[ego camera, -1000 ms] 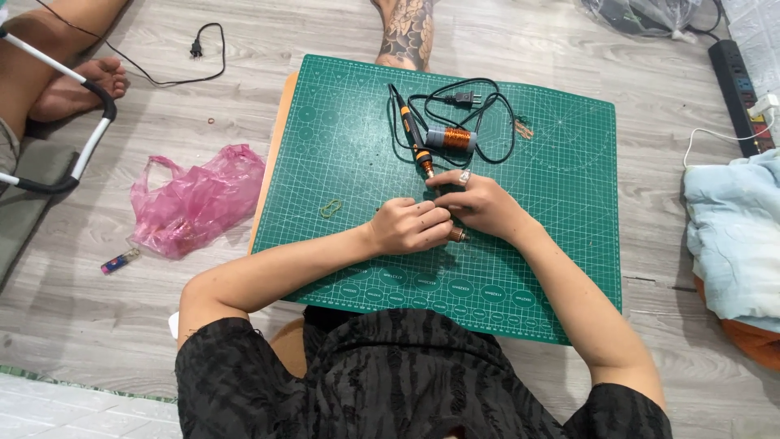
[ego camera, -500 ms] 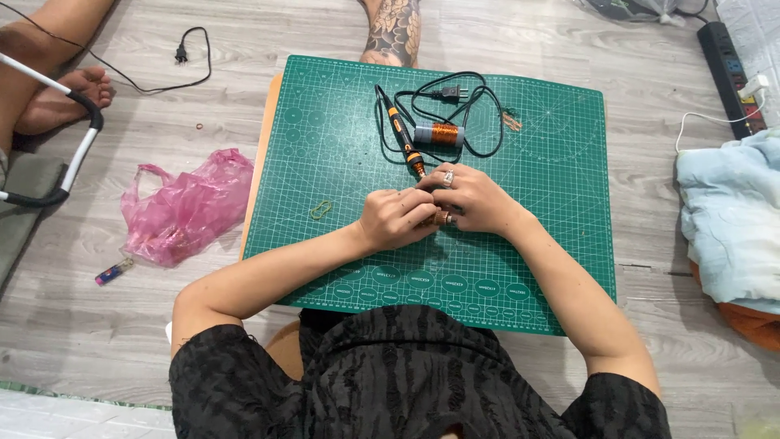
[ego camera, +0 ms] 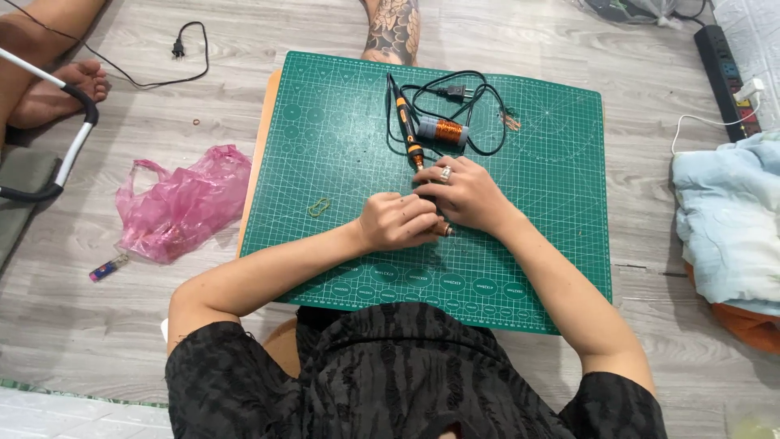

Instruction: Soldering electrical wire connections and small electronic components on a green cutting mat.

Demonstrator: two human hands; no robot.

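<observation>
A green cutting mat [ego camera: 341, 138] lies on the wooden floor. My left hand [ego camera: 398, 221] and my right hand [ego camera: 459, 193] are pressed together over its middle, fingers curled around something small that they hide. Just beyond my right hand lies a black and orange soldering iron [ego camera: 404, 122] with its tip toward my fingers. Its black cord [ego camera: 455, 89] loops around a spool of copper wire [ego camera: 444, 132]. A thin rubber band [ego camera: 318, 208] lies on the mat left of my left hand.
A crumpled pink plastic bag [ego camera: 183, 203] and a small lighter [ego camera: 108, 267] lie left of the mat. Another person's bare foot [ego camera: 53, 93] and tattooed leg [ego camera: 393, 28] are nearby. A power strip [ego camera: 727, 69] and light blue cloth [ego camera: 727, 223] are on the right.
My hands stay closed together over the same spot on the mat. The view has shifted slightly; nothing on the mat has visibly moved.
</observation>
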